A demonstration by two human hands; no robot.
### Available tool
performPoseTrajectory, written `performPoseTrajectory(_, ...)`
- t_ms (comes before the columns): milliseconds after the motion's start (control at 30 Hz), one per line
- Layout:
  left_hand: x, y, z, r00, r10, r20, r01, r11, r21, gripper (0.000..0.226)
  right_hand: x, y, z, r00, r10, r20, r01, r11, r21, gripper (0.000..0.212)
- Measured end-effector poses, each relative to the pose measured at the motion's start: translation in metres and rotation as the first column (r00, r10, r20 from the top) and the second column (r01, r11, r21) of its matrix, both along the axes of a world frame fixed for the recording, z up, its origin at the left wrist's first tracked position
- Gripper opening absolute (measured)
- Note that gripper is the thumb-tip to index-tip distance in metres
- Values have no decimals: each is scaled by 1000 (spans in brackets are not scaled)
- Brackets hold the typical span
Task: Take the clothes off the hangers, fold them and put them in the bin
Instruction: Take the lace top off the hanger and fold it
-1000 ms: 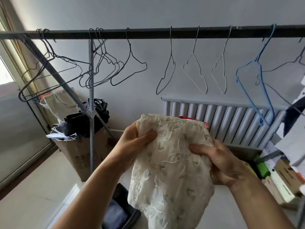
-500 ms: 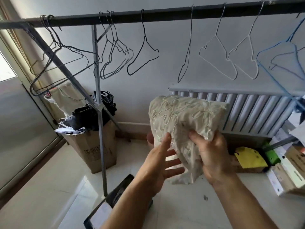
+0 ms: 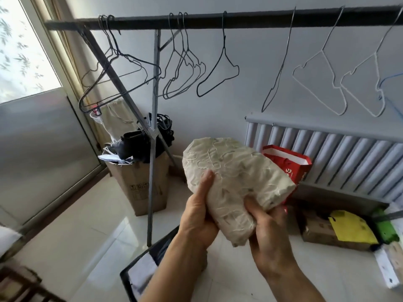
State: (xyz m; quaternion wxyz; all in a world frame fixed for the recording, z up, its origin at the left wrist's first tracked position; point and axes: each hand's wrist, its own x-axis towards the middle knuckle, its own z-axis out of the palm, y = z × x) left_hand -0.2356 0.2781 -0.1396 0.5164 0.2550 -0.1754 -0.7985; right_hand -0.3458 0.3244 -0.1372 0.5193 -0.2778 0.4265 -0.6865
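Hands hold a cream garment between them in the air, folded down to a compact bundle. The left hand grips its left side, thumb laid up the front and fingers curled round behind. Half a second ago that hand was off the cloth, fingers spread open in front of it. The right hand grips the lower right part, thumb pressed into the front and fingers wrapped underneath, much as before. A second ago the garment hung as a long loose sheet between both hands. Half a second ago a tail still dangled below the right hand; now no loose end hangs down.

The dark bin stands on the floor at the bottom edge of the picture, under the left forearm, with pale cloth showing inside. The garment is above it and to its right, not in it.

The view has swung left since the earlier pictures. The rail with its bare wire hangers now ends inside the picture at the left, and more of the window shows there. A red bag, not seen half a second ago, stands just behind the garment against the radiator. The cardboard box stands on the floor by the rail's upright, as before.
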Motion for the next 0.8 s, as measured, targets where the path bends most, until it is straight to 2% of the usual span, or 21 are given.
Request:
performPoseTrajectory(100, 1, -3, 3, 979, 133, 153, -133, 991, -10, 53, -3, 1, -4, 994, -51, -95, 51, 999, -5, 42)
performPoseTrajectory(233, 6, -5, 2, 899, 283, 334, -236, 956, -176, 33, -24, -2, -13, 992, 22, -125, -11, 996, 83, 52)
performPoseTrajectory(333, 16, -2, 1, 865, 261, 429, -186, 960, -208, 23, -40, -8, -14, 985, 62, -158, -41, 990, 134, 77)
performPoseTrajectory(400, 24, 2, 0, 865, 220, 451, -153, 972, -181, 23, -45, -14, -12, 950, 152, -273, -116, 983, 144, 85)
performPoseTrajectory(500, 37, 9, -5, 884, 169, 436, -131, 984, -117, 31, -43, -22, -10, 869, 330, -369, -266, 940, 213, 69)
performPoseTrajectory(600, 53, 14, -14, 903, 99, 418, -90, 995, -42, 46, -37, -32, -17, 830, 381, -408, -310, 922, 232, 50)
performPoseTrajectory(700, 72, 15, -26, 933, 40, 357, -61, 997, 46, 51, -21, -45, -22, 824, 462, -328, -391, 883, 262, 55)
performPoseTrajectory(767, 87, 13, -34, 955, 31, 294, -57, 995, 79, 49, -6, -57, -28, 783, 608, -134, -560, 781, 276, 55)
performPoseTrajectory(800, 95, 10, -40, 964, 28, 264, -53, 995, 89, 43, 4, -63, -30, 733, 680, -10, -650, 705, 283, 51)
